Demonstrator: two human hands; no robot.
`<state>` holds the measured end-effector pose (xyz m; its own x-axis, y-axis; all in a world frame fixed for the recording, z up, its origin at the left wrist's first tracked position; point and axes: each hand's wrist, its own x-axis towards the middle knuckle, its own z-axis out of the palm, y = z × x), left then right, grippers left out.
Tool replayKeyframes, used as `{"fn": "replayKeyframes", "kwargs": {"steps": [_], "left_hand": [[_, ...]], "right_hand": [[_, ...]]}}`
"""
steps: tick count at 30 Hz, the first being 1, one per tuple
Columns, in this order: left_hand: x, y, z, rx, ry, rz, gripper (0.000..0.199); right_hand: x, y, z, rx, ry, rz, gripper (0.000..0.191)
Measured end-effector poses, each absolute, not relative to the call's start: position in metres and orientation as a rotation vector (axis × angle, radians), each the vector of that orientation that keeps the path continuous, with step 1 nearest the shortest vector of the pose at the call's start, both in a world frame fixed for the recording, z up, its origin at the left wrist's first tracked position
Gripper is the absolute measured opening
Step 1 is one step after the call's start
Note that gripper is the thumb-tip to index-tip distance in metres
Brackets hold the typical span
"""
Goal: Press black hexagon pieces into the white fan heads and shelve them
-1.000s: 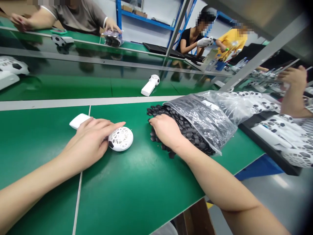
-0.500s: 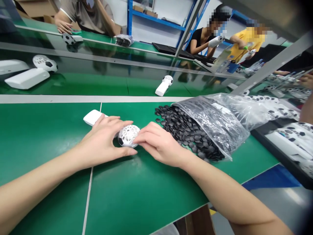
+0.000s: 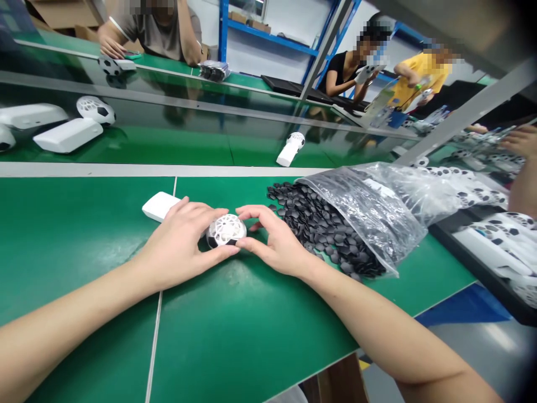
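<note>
Left hand: thumb and fingers curved around left side of football-patterned device, which lies on green table. Right hand: thumb and forefinger pinch its round head from right. Black pieces spill from clear bag, farther right.

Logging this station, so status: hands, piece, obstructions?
Left hand and right hand on white ball-headed piece. Black pieces spilling from plastic bag, beside right hand. Nothing between hands and ball.
</note>
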<state>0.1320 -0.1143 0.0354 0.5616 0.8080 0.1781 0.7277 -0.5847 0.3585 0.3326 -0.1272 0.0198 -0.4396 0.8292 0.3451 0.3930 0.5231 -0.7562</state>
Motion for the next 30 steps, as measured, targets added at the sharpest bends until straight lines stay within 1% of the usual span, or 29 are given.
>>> {"fn": "replayKeyframes", "kwargs": {"steps": [3, 5, 14, 21, 25, 26, 28, 30], "left_hand": [[0.131, -0.114, 0.036, 2.529, 1.299, 0.507, 0.061], [0.131, -0.114, 0.035, 2.515, 1.316, 0.519, 0.06], [0.138, -0.115, 0.037, 2.488, 1.388, 0.524, 0.051], [0.145, -0.119, 0.037, 2.45, 1.454, 0.555, 0.053], [0.144, -0.119, 0.035, 2.439, 1.4, 0.618, 0.052], [0.142, -0.118, 0.035, 2.436, 1.363, 0.638, 0.052], [0.134, -0.113, 0.034, 2.428, 1.246, 0.628, 0.051], [0.126, -0.109, 0.034, 2.407, 1.137, 0.534, 0.055]], "right_hand": [[0.331, -0.128, 0.02, -0.996, -2.008, 0.94, 0.039], [0.329, -0.128, 0.02, -1.01, -1.97, 1.007, 0.04], [0.331, -0.125, 0.018, -1.033, -1.939, 1.057, 0.04], [0.333, -0.123, 0.013, -1.057, -1.91, 1.119, 0.038], [0.328, -0.125, 0.014, -1.072, -1.88, 1.11, 0.038], [0.328, -0.124, 0.015, -1.065, -1.879, 1.113, 0.037], [0.333, -0.119, 0.019, -1.057, -1.905, 1.088, 0.028], [0.344, -0.11, 0.023, -1.169, -1.954, 0.897, 0.017]]}}
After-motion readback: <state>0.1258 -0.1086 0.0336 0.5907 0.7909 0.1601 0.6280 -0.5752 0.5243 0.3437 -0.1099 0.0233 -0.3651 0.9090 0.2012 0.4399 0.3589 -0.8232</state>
